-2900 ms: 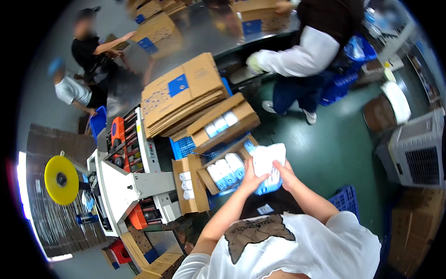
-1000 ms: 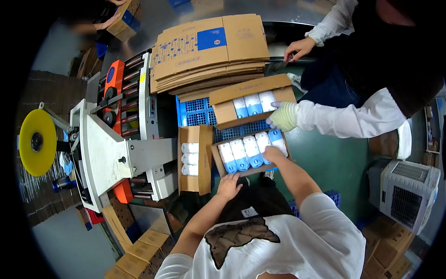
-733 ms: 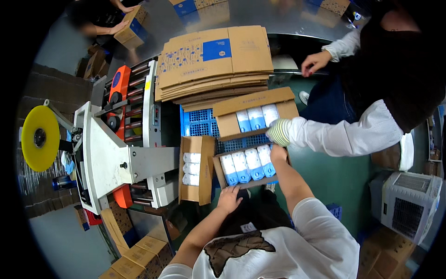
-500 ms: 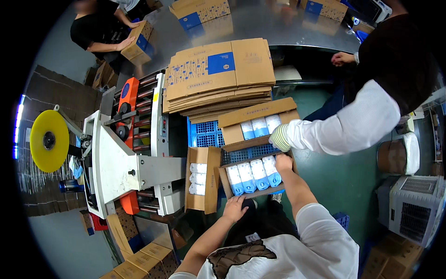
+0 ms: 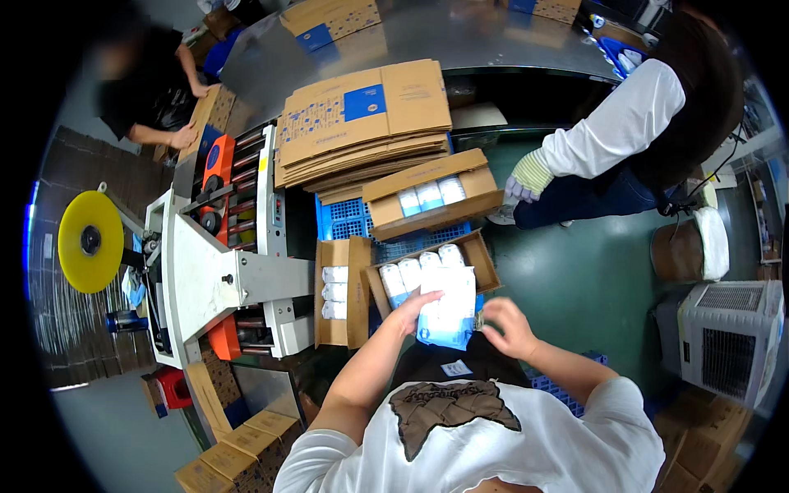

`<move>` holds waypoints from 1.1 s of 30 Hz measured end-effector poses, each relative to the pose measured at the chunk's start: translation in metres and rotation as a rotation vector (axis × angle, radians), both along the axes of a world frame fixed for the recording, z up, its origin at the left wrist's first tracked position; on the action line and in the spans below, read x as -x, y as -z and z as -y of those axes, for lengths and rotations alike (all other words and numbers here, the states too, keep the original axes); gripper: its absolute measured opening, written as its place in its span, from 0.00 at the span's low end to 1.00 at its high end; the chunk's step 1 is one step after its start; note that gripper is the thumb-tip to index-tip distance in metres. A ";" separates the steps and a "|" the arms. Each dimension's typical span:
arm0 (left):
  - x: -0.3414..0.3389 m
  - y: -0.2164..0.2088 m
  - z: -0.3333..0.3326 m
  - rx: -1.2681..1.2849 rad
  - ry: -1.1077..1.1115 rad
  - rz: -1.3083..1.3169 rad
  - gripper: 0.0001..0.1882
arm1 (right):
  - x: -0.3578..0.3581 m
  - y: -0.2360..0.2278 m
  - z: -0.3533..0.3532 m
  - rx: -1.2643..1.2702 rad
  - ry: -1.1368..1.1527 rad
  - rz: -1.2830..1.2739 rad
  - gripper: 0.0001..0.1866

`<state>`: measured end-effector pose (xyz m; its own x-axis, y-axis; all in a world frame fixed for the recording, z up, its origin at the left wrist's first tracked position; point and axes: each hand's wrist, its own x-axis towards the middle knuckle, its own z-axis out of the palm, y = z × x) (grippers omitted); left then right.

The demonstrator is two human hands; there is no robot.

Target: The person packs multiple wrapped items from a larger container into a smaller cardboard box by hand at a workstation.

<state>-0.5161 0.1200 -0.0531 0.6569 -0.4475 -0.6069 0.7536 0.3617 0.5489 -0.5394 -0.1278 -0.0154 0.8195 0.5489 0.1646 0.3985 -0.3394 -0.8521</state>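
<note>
My left hand [image 5: 415,311] is closed on the left edge of a white-and-blue packet [image 5: 448,308], held up in front of me over the near side of an open carton [image 5: 483,261]. My right hand [image 5: 509,327] is beside the packet's right edge, its fingers curved and apart, with nothing seen in it. Inside the carton stand several similar packets [image 5: 409,273] in a row, partly hidden by the raised one. Another open carton [image 5: 357,292] with white packets is at its left. Behind lies a third open carton [image 5: 427,220], also holding white-and-blue packets.
Flattened cartons [image 5: 329,123] are stacked on a blue plastic crate [image 5: 335,209]. At left stands a carton-taping machine [image 5: 222,275] with a yellow tape roll [image 5: 90,241]. A co-worker's gloved hand [image 5: 530,177] is at the right; another person handles a carton [image 5: 209,115] at far left.
My hands have left the near carton's sides, and my left hand now holds a packet up. The co-worker's gloved hand has withdrawn from the far carton. The view has shifted slightly.
</note>
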 end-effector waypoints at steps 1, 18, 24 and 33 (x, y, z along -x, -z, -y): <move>-0.002 -0.019 0.012 -0.105 -0.063 0.040 0.36 | 0.003 0.009 0.000 -0.229 0.239 -0.330 0.19; -0.017 -0.035 0.217 -0.822 -0.127 0.654 0.27 | -0.005 0.015 0.065 -0.435 1.087 -0.401 0.23; -0.031 -0.049 0.237 -0.815 -0.038 0.657 0.27 | -0.017 0.016 0.088 -0.470 1.103 -0.335 0.23; -0.030 0.001 0.174 -0.808 -0.171 0.509 0.31 | -0.028 0.027 0.065 -0.576 0.546 -0.797 0.39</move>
<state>-0.4863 -0.0540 -0.0537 0.9434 0.1059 -0.3144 0.3293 -0.1851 0.9259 -0.5115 -0.1928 -0.0421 0.9114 0.0950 -0.4004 -0.4114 0.2250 -0.8832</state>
